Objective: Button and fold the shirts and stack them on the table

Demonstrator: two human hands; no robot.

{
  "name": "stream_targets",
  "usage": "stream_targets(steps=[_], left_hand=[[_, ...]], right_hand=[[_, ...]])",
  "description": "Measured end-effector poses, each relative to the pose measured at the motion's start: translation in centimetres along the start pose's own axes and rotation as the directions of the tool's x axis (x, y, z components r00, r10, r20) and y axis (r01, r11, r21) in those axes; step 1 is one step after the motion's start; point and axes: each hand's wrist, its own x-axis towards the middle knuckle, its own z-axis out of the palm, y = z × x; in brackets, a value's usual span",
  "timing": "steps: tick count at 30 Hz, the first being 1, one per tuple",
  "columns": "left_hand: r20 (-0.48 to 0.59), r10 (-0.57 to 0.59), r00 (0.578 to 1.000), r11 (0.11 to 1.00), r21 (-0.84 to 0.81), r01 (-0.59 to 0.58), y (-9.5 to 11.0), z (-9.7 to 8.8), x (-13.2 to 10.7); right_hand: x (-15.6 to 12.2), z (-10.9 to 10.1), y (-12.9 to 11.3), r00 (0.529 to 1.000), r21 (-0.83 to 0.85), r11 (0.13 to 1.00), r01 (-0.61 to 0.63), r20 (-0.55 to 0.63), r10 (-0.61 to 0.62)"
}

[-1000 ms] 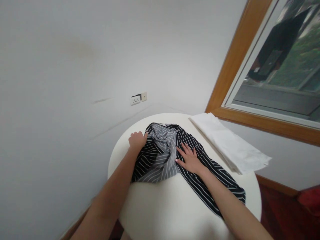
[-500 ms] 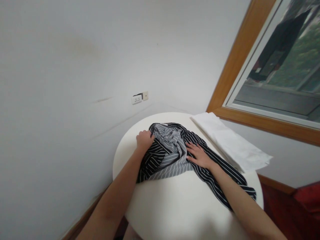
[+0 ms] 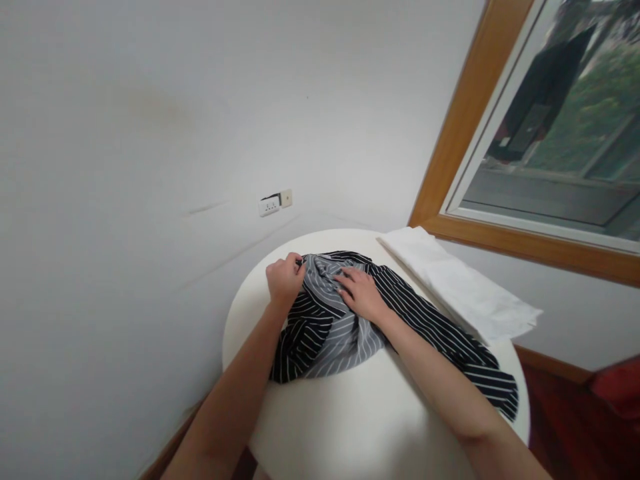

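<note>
A black-and-white striped shirt [image 3: 345, 337] lies crumpled on a round white table [image 3: 320, 427], its paler grey inner side partly turned outward. One striped sleeve stretches toward the table's right edge. At the garment's far left, my left hand [image 3: 285, 279] is closed, pinching a bit of the dark fabric. My right hand [image 3: 363, 293] rests palm down on the grey cloth near the middle, fingers spread. Part of the fabric is hidden under my right hand and forearm.
A folded white cloth or sheet [image 3: 460, 287] lies along the table's right rear side. Behind the table stands a white wall with a socket [image 3: 269, 206]. A wood-framed window [image 3: 550, 233] is at the right.
My right hand has moved left from the sleeve onto the grey cloth. The sleeve now lies flatter and straighter. My left hand keeps its pinch at the garment's left edge.
</note>
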Motion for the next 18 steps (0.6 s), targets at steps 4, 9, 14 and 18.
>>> stream_targets(steps=[4,9,14,18], left_hand=[[-0.007,0.009,1.000,1.000,-0.029,-0.009,-0.2,0.3,-0.4],[0.026,0.095,0.995,0.984,-0.155,-0.090,1.2,1.3,-1.2],[0.085,0.298,0.951,0.892,-0.379,-0.246,3.1,2.3,-1.9],[0.185,0.503,0.844,0.738,-0.600,-0.309,3.1,3.5,-2.2]], right_hand=[[1.5,2.3,-0.4,0.983,-0.063,0.997,-0.048,0.175,0.059],[1.2,3.5,-0.4,0.966,0.085,0.995,0.053,0.246,-0.073],[-0.6,2.5,-1.0,0.977,0.269,0.960,0.075,0.174,-0.125],[-1.5,2.0,-1.5,0.985,0.304,0.948,0.091,0.116,-0.132]])
